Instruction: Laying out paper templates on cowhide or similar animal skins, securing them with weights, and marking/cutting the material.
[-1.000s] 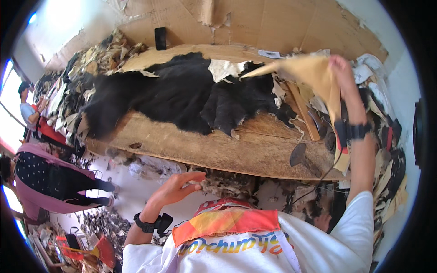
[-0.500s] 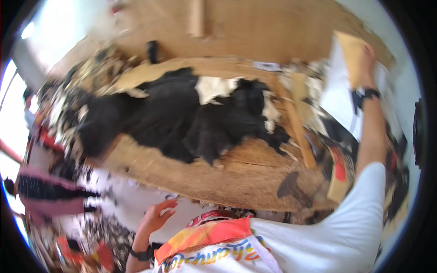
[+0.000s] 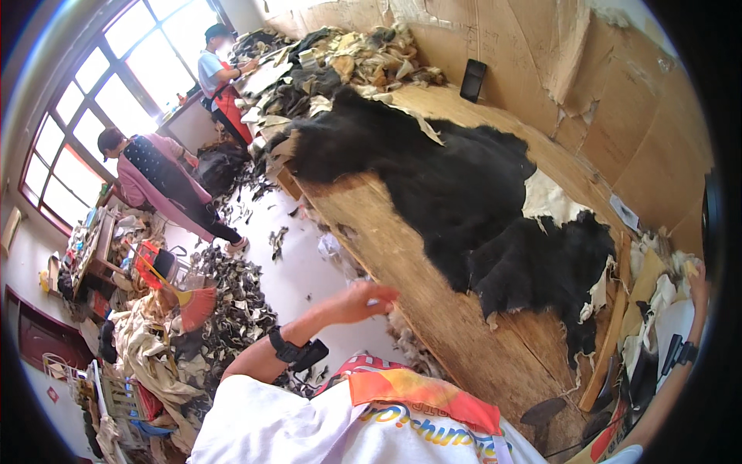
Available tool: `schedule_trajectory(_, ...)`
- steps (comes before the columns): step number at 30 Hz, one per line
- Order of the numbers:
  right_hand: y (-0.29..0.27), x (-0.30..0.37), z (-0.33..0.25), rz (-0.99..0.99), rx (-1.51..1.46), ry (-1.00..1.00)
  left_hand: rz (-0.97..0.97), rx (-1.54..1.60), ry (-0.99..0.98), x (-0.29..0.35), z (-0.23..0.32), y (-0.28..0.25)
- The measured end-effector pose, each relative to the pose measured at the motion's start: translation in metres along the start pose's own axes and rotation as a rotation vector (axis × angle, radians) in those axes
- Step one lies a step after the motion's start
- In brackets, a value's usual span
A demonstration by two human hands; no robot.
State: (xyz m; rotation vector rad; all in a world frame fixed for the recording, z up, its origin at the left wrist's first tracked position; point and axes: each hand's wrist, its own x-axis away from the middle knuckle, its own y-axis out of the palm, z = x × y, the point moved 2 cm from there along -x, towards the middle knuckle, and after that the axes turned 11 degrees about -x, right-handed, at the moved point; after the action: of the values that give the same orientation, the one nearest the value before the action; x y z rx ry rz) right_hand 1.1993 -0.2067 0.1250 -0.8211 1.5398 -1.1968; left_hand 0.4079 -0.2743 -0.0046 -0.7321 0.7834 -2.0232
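My left hand (image 3: pixel 362 301) hangs in the air beside the table's near edge, its fingers loosely stretched out, with nothing in it. Far to the right, at the rim of the picture, my right hand (image 3: pixel 698 284) grips the tan top of a tan-and-white sheet (image 3: pixel 674 334); its fingers show only in part. A black-and-white fur hide (image 3: pixel 456 185) lies spread across the wooden table (image 3: pixel 363 216), between my two hands. A wooden strip (image 3: pixel 610 340) lies along the table's right side, close to the hide's end.
A heap of fur scraps (image 3: pixel 363 58) covers the table's far end, where a person in a red apron (image 3: pixel 226 97) stands. Another person in pink (image 3: pixel 158 182) stands on the floor. Dark scraps (image 3: pixel 239 309) are piled at left. A black tray (image 3: pixel 473 80) leans near the cardboard wall (image 3: pixel 641 116).
The view has swung left, bringing in the windows and both people. My right hand has come down with the sheet toward the right rim. My left forearm now reaches across toward the table edge.
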Motion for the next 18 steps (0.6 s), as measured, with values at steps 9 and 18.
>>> schedule_trajectory(9, -0.041, 0.067, -0.255, -0.126, -0.772, -0.130, 0.883, -0.720, -0.341, -0.025, -0.145, -0.209)
schedule_trajectory(18, -0.018, 0.078, -0.646, -0.411, -0.868, -0.510, 0.701, -0.670, -0.295, -0.057, -0.305, -0.309)
